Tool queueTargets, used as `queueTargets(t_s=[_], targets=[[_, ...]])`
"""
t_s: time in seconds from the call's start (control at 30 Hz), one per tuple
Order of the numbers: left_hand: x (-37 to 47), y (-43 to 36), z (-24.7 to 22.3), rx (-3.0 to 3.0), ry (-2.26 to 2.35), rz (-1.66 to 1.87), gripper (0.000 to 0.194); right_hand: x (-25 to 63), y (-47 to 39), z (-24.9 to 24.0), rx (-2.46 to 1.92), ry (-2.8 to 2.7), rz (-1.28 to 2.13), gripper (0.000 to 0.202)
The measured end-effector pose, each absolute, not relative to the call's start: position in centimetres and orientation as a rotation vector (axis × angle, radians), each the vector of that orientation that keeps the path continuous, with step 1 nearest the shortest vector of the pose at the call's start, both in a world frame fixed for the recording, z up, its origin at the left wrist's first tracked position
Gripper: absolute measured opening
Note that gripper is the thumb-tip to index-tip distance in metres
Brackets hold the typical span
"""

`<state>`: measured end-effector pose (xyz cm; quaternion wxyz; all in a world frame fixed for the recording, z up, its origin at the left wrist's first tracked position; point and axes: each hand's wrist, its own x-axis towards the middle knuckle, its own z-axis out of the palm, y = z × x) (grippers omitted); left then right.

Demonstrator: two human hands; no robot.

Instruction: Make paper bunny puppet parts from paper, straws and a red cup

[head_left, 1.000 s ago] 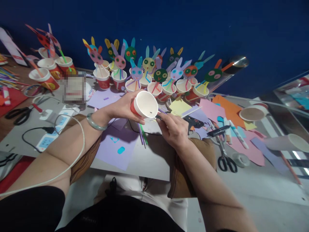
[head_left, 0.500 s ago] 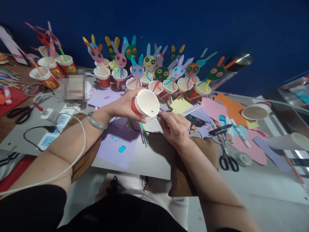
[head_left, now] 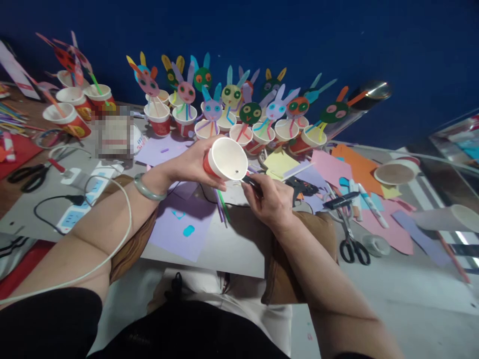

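My left hand [head_left: 194,162] is wrapped round a red and white paper cup [head_left: 229,158], its mouth tilted towards me. A small dark hole shows in the cup's inner wall, low on the right. At the cup's right side, my right hand [head_left: 271,202] closes on a slim, dark pointed tool [head_left: 253,184] whose exact kind is hidden by the fingers. Its tip is close to the outside of the cup. Below the cup lie purple and green straws [head_left: 223,207] and a lilac paper sheet [head_left: 183,239] with blue scraps.
Behind stand several paper cups [head_left: 157,119] with rabbit-faced straw figures. On the left are a power strip [head_left: 75,214] and black-handled scissors [head_left: 32,177]; a white cable crosses my left arm. On the right lie scissors [head_left: 354,249], a glue gun [head_left: 303,187], markers [head_left: 373,207] and coloured paper [head_left: 359,167].
The dark tool's tip, which poked through the cup wall, has drawn back to the right, and a small hole shows there. The left hand and cup have hardly moved.
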<state>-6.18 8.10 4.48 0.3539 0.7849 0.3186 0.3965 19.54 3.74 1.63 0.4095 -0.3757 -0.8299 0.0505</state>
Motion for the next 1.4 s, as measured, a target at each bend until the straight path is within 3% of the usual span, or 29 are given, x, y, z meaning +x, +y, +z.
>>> queueTargets(t_s=[0.07, 0.23, 0.3, 0.37, 0.5, 0.6, 0.8, 0.87, 0.93, 1.07, 1.13, 1.2, 1.33, 1.4], targets=[[-6.2, 8.2, 4.4, 2.010, 0.820, 1.027, 0.110, 19.5, 3.7, 1.8, -0.927, -2.044, 0.274, 0.029], [-6.3, 8.3, 4.5, 1.989, 0.786, 1.020, 0.106, 19.5, 4.1, 2.9, -0.782, -1.823, 1.361, 0.044], [-6.3, 8.2, 4.6, 2.011, 0.771, 1.031, 0.102, 19.6, 4.3, 3.0, -0.749, -1.808, 1.536, 0.048], [-6.2, 8.2, 4.7, 2.037, 0.777, 1.032, 0.099, 19.6, 4.4, 2.8, -0.777, -1.893, 1.319, 0.043], [-6.2, 8.0, 4.8, 2.063, 0.806, 1.020, 0.097, 19.6, 4.1, 2.0, -0.901, -2.074, 0.414, 0.025], [-6.2, 8.1, 4.7, 2.051, 0.799, 1.021, 0.104, 19.4, 3.7, 2.1, -0.924, -2.084, 0.294, 0.024], [-6.4, 8.2, 4.4, 2.019, 0.726, 1.010, 0.105, 19.5, 3.8, 3.5, -0.755, -1.721, 1.664, 0.045], [-6.4, 8.2, 4.3, 2.031, 0.723, 1.009, 0.108, 19.6, 3.9, 3.6, -0.743, -1.670, 1.817, 0.047], [-6.4, 8.3, 4.3, 2.050, 0.743, 1.008, 0.109, 19.5, 3.9, 3.3, -0.806, -1.794, 1.561, 0.045], [-6.4, 8.4, 4.1, 2.086, 0.783, 1.036, 0.109, 19.3, 3.8, 2.3, -0.949, -2.053, 0.531, 0.035], [-6.4, 8.4, 4.0, 2.094, 0.786, 1.050, 0.111, 19.2, 3.6, 2.3, -0.956, -2.068, 0.412, 0.034], [-6.4, 8.4, 4.0, 2.090, 0.770, 1.051, 0.111, 19.3, 3.5, 2.5, -0.914, -2.030, 0.715, 0.036], [-6.5, 8.2, 4.1, 2.058, 0.735, 1.018, 0.109, 19.6, 3.6, 3.5, -0.755, -1.718, 1.735, 0.045], [-6.4, 8.2, 4.2, 2.053, 0.715, 1.010, 0.110, 19.6, 3.7, 3.6, -0.742, -1.613, 1.921, 0.046]])
